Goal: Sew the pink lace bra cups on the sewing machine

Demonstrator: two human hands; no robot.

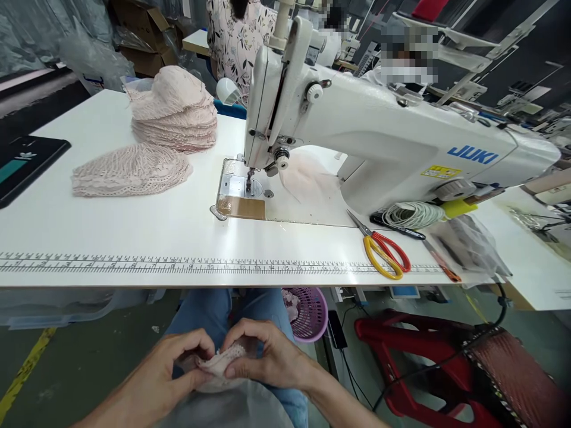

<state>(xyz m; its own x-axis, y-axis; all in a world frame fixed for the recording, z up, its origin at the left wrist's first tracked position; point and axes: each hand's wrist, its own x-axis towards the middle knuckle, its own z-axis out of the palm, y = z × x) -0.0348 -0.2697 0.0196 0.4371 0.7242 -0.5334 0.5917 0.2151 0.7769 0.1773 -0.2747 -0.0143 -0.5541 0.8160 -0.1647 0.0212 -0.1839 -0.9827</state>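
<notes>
Fingers in tight here: left fingers point(195, 340) and right fingers point(253, 328) are both clamped, thumb against index, on a pale pink lace piece point(234, 354), held over the jeans point(263, 304) and below the front edge of the white desk point(111, 232). Up on that desk stands the JUKI sewing machine point(379, 131), and over to its left a stack of similar lace point(176, 110), sagging at its edges, a fair clue: this should be light, limp stuff. Expect the piece to weigh next to nothing and crumple at a careless push. Not too slippery, I'd judge, with that texture, but the openwork could snag on a nail. The bunched, thicker edge looks the place to grip: light pinch, hands close together.

Containers now, biggest first! Cardboard boxes point(149, 62) at the back, clear plastic sheeting point(84, 53) beside them, insides unreadable. A translucent plastic bin point(66, 306) under the desk's left side, contents too faint to call. Then the purple basket point(317, 315), just right of the jeans, pale pink cloth point(292, 303) inside. Smallest, a clear plastic bag point(468, 244) at the desk's right end, something greyish within, no telling what.
</notes>
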